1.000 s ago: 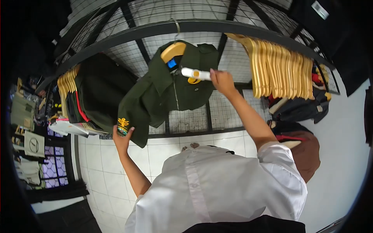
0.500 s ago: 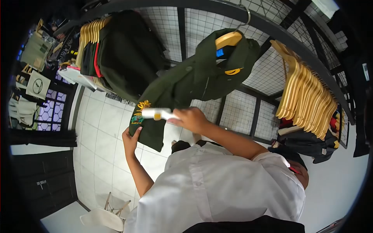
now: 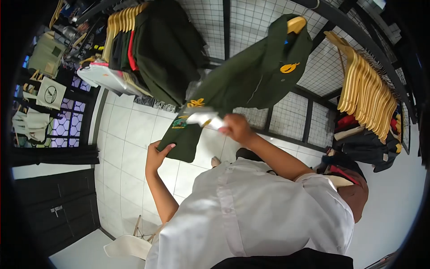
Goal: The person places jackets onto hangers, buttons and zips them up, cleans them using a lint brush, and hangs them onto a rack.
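Observation:
A dark green jacket (image 3: 242, 76) with yellow and teal embroidery hangs from a wooden hanger (image 3: 296, 25), its sleeve (image 3: 184, 142) pulled out toward me. My left hand (image 3: 157, 157) grips the sleeve at its cuff end, thumb on top. In my right hand (image 3: 238, 128) is a white handheld tool (image 3: 208, 119) with a yellow patch. Motion blurs its head, which lies over the sleeve beside the embroidery; whether it touches the cloth I cannot tell.
Dark garments (image 3: 165, 54) hang on wooden hangers at the left. Several bare wooden hangers (image 3: 365, 89) hang at the right above folded clothes (image 3: 374, 145). Wire mesh panels (image 3: 251, 29) stand behind the jacket. A white chair (image 3: 127, 246) is at the lower left on the tiled floor (image 3: 121, 179).
The view has shifted, so the jacket appears further right and higher. The white tool has tilted and is still near the embroidery. My left hand keeps hold of the sleeve.

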Demonstrator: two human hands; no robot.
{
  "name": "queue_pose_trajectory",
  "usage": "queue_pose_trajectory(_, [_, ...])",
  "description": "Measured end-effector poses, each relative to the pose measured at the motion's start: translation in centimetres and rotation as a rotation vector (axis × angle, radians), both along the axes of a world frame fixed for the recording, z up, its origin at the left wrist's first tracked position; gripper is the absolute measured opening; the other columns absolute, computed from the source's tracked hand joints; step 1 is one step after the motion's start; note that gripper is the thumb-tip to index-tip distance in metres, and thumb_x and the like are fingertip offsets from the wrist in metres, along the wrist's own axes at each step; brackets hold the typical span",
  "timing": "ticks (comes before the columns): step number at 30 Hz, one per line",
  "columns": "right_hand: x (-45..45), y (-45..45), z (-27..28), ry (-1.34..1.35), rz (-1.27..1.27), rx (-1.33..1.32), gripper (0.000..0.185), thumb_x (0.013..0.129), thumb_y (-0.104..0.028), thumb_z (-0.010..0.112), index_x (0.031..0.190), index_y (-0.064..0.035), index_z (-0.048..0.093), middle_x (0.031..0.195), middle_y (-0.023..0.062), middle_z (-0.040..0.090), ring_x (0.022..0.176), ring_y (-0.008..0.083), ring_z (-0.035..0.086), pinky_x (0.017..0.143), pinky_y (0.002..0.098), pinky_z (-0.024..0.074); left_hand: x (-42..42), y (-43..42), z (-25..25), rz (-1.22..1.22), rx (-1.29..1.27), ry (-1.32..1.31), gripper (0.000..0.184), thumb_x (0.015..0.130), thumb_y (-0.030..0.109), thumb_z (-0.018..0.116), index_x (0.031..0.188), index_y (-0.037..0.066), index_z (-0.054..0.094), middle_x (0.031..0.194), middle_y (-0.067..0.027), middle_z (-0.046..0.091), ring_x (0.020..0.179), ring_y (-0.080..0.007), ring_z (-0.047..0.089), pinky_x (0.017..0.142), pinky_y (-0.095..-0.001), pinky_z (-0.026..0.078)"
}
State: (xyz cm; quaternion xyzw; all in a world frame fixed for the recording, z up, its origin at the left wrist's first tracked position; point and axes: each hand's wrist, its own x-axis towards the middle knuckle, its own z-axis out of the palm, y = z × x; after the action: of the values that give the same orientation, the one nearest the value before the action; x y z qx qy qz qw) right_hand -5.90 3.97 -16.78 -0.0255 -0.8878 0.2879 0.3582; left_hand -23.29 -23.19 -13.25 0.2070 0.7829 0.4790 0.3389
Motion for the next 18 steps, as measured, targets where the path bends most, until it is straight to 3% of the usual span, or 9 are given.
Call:
queue_pose_trajectory(1, [0.1,-0.6,-0.2,0.161,-0.145,-0.090,0.038,0.080,-0.038,0.069,0.078,-0.0045,0.052,0.056,0.0127,0.052,0.055,0.0325,0.056,0.050,0.0394,0.0446,-0.2,-1.4,-0.4,0.009,-0.004,-0.006,0.023,0.079,0.016,0.073,0.086,-0.005,0.067,0.076,-0.0045,0.066,0.068,-0.0080,0.058,0.062,-0.0241,0.046])
queue_pose_trajectory(2, [0.1,-0.9,-0.3,0.034,-0.147,-0.300,0.036,0.079,-0.036,0.069,0.079,-0.0048,0.052,0.058,0.0140,0.054,0.056,0.0337,0.058,0.050,0.0410,0.0446,-0.4,-2.9,-1.0,-0.037,-0.070,0.015,0.022,0.079,0.016,0.073,0.086,-0.005,0.067,0.075,-0.0039,0.066,0.066,-0.0080,0.057,0.061,-0.0242,0.046])
queue_pose_trajectory(5, [-2.5,-4.5,-1.4,-0.193,-0.155,-0.342,0.032,0.080,-0.035,0.069,0.082,-0.0062,0.054,0.061,0.0151,0.057,0.057,0.0332,0.060,0.050,0.0419,0.0451,-0.8,-6.5,-2.0,-0.141,-0.210,0.069,0.020,0.081,0.015,0.071,0.088,-0.003,0.068,0.074,-0.0029,0.066,0.063,-0.0080,0.056,0.060,-0.0243,0.046])
queue_pose_trajectory(9, [-2.7,-11.8,-5.4,-0.439,0.377,-0.076,0.038,0.087,-0.046,0.057,0.083,-0.0084,0.056,0.060,0.0123,0.058,0.054,0.0324,0.060,0.052,0.0437,0.0468,-0.8,-9.9,-2.1,-0.041,-0.084,0.041,0.017,0.086,0.017,0.066,0.087,0.000,0.067,0.068,0.0018,0.056,0.064,-0.0057,0.046,0.056,-0.0225,0.037])
queue_pose_trajectory(12, [-1.3,-13.2,-4.7,-0.461,0.378,0.032,0.037,0.080,-0.044,0.066,0.082,-0.0086,0.057,0.067,0.0121,0.059,0.059,0.0322,0.060,0.055,0.0394,0.0480,-1.9,-11.9,-3.3,0.037,0.014,0.113,0.017,0.087,0.017,0.065,0.091,0.001,0.066,0.069,0.0018,0.056,0.066,-0.0058,0.048,0.056,-0.0220,0.039])
queue_pose_trajectory(13, [-0.5,-12.3,-5.6,-0.275,0.332,-0.063,0.039,0.078,-0.041,0.070,0.085,-0.0059,0.055,0.067,0.0104,0.058,0.057,0.0306,0.058,0.055,0.0378,0.0473,-2.2,-12.6,-3.8,0.075,0.061,0.144,0.017,0.087,0.017,0.064,0.093,0.001,0.065,0.069,0.0017,0.056,0.066,-0.0058,0.049,0.057,-0.0217,0.039])
queue_pose_trajectory(15, [-0.2,-9.7,-2.3,0.237,0.023,0.017,0.035,0.081,-0.032,0.071,0.088,-0.0031,0.052,0.067,0.0088,0.058,0.053,0.0245,0.056,0.051,0.0363,0.0448,-1.9,-13.0,-3.3,0.064,0.019,0.173,0.017,0.086,0.014,0.065,0.099,0.003,0.065,0.071,0.0022,0.058,0.066,-0.0068,0.054,0.058,-0.0212,0.044])
queue_pose_trajectory(17, [-0.2,-7.6,-4.7,0.101,-0.326,-0.429,0.030,0.080,-0.025,0.071,0.087,-0.0029,0.053,0.064,0.0139,0.056,0.061,0.0327,0.058,0.055,0.0423,0.0457,-0.6,-12.5,-0.9,0.013,0.002,0.021,0.017,0.085,0.010,0.066,0.099,0.001,0.063,0.078,0.0025,0.060,0.073,-0.0067,0.057,0.061,-0.0223,0.046])
queue_pose_trajectory(18, [-1.1,-7.0,-5.4,0.097,-0.317,-0.427,0.030,0.080,-0.025,0.071,0.087,-0.0029,0.053,0.064,0.0139,0.056,0.061,0.0327,0.058,0.055,0.0423,0.0457,-0.2,-12.6,-0.4,-0.017,-0.005,-0.054,0.017,0.085,0.008,0.066,0.099,0.000,0.063,0.082,0.0026,0.060,0.076,-0.0066,0.058,0.063,-0.0228,0.047])
